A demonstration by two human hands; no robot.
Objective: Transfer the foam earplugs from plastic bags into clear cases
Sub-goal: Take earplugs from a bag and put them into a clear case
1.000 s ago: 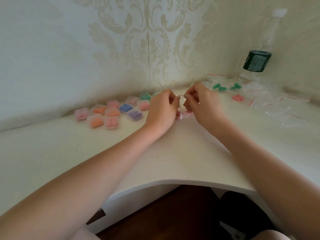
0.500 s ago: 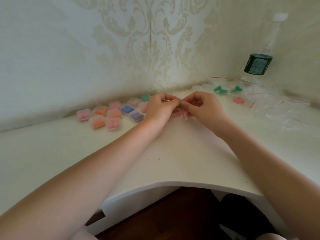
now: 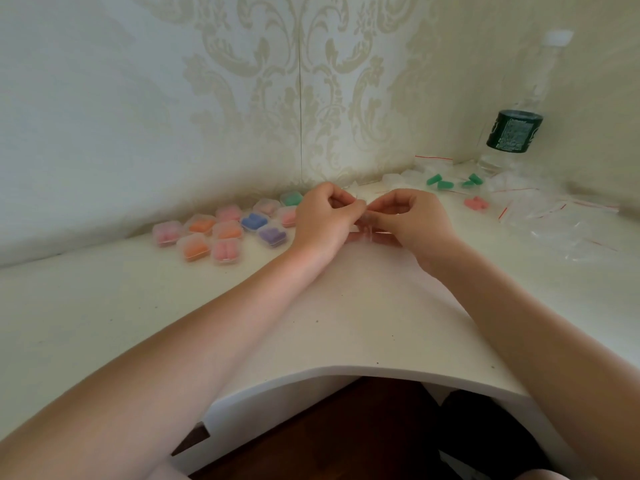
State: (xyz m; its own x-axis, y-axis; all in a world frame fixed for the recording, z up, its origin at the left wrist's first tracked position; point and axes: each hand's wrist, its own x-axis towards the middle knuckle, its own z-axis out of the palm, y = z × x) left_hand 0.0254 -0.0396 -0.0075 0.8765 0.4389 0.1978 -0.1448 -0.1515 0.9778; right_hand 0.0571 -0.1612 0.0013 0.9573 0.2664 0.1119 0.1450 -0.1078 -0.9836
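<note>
My left hand and my right hand meet over the white desk, fingers curled, both pinching a small clear plastic bag between them. What the bag holds is mostly hidden by my fingers. Left of my hands lie several filled clear cases with pink, orange, blue, purple and green earplugs. At the back right, loose green earplugs and pink earplugs lie among plastic bags.
A clear water bottle with a dark green label stands in the right corner against the patterned wall. Several empty-looking clear cases sit near the corner. The desk's front edge curves inward above a dark floor.
Both hands have lowered and come closer together over the desk, still working the small bag between the fingertips. Nothing else on the desk has moved.
</note>
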